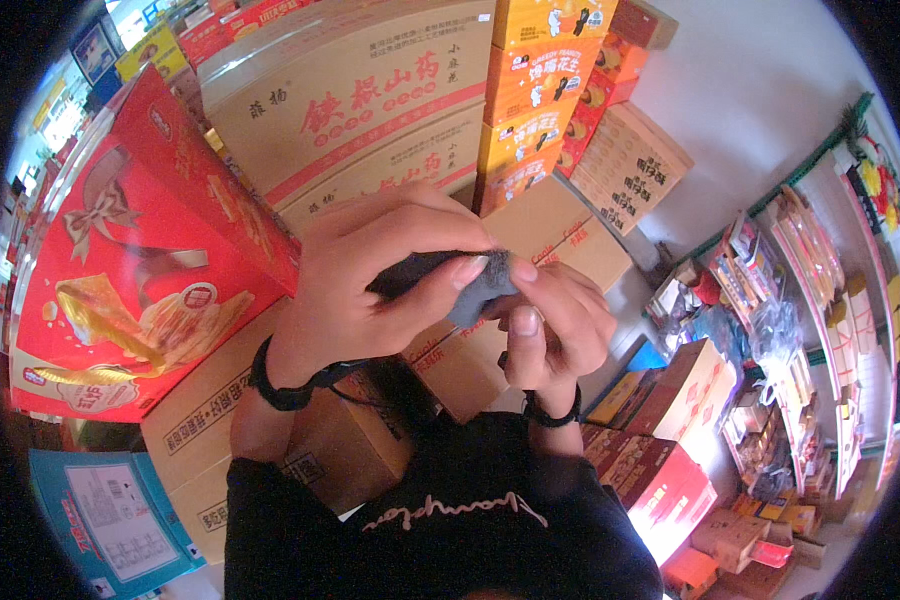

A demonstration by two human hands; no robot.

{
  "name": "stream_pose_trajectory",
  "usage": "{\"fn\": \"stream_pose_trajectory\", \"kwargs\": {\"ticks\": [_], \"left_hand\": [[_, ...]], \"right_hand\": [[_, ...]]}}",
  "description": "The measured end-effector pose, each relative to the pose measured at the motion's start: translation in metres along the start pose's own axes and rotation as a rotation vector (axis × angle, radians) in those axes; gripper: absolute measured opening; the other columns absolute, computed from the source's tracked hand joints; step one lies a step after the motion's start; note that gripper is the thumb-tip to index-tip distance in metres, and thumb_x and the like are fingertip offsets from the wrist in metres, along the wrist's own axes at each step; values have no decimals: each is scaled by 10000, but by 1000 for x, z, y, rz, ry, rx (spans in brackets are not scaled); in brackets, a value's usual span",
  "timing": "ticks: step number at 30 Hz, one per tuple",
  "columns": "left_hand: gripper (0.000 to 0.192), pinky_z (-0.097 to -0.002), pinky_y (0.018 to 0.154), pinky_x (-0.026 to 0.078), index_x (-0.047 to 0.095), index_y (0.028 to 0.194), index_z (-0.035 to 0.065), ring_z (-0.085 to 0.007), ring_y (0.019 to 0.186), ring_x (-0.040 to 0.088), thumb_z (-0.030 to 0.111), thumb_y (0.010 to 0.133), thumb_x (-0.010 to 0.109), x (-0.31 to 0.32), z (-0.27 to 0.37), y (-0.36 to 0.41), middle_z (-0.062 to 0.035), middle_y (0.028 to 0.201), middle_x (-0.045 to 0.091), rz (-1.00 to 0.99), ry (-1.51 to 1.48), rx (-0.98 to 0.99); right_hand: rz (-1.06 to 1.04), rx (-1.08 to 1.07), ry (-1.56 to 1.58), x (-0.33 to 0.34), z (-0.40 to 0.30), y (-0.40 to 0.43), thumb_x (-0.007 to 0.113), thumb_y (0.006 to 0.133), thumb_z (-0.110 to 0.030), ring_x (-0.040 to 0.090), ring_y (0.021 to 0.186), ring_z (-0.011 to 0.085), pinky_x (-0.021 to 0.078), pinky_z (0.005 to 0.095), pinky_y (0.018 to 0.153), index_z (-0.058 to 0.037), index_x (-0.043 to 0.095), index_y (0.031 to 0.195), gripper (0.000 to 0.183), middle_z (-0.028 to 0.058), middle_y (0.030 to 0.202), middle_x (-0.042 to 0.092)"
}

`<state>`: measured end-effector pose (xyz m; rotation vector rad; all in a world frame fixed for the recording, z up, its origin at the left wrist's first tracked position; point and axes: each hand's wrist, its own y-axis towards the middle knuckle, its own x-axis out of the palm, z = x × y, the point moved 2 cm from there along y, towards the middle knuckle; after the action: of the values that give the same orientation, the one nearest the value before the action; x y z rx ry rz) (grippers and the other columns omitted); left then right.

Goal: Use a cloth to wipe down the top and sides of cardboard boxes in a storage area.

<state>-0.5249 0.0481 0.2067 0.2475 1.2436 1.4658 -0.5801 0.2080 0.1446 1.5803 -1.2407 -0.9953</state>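
A small piece of dark grey cloth-like material (487, 289) is pinched between both my hands in the middle of the view. My left hand (379, 270) grips it between thumb and fingers, and a darker part of it seems to run into the curl of that hand. On its other side, my right hand (555, 315) holds the edge with thumb and forefinger. Both wrists wear black bands. Below my hands are brown cardboard cartons (450, 375). What the material is exactly, I cannot tell.
A large red gift box (142, 277) stands at the left, above a teal box (112, 517). Big cartons (360, 97) and stacked orange boxes (547, 82) rise ahead. Shelves with packaged goods (810, 300) line the right, with red cartons (652, 487) at the lower right.
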Motion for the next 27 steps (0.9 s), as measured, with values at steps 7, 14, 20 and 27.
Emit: {"fn": "stream_pose_trajectory", "kwargs": {"ticks": [7, 14, 20, 27], "left_hand": [[98, -353, 705, 529, 628, 925, 20, -242, 772, 656, 42, 829, 627, 2, 2, 1, -123, 844, 679, -29, 19, 6], [85, -340, 673, 509, 613, 889, 14, -226, 724, 635, 67, 823, 619, 3, 6, 0, -116, 806, 672, -42, -91, -98], [86, -295, 619, 481, 626, 902, 34, -199, 701, 636, 27, 820, 652, 5, 4, 1, -87, 786, 639, -16, -150, -104], [112, -351, 674, 510, 619, 905, 10, -234, 742, 641, 91, 830, 640, 4, 10, 2, -137, 816, 664, -22, -118, -15]], "right_hand": [[-28, -44, 37, 0, 2, -2, 627, 791, -84, 512, 458, 193, 409, 314, 447, -39, 691, 1072, 292, 47, 582, 538], [38, -163, -39, 2, 1, -1, 664, 713, -37, 450, 439, 144, 343, 277, 412, -102, 704, 1058, 352, 10, 568, 485], [47, -165, -84, 0, -1, -1, 655, 670, 1, 454, 448, 145, 354, 275, 420, -110, 705, 1054, 403, 5, 578, 490], [5, -79, -190, 0, 4, 0, 640, 679, -46, 492, 466, 175, 399, 297, 457, -42, 704, 1048, 374, 28, 592, 506]]}}
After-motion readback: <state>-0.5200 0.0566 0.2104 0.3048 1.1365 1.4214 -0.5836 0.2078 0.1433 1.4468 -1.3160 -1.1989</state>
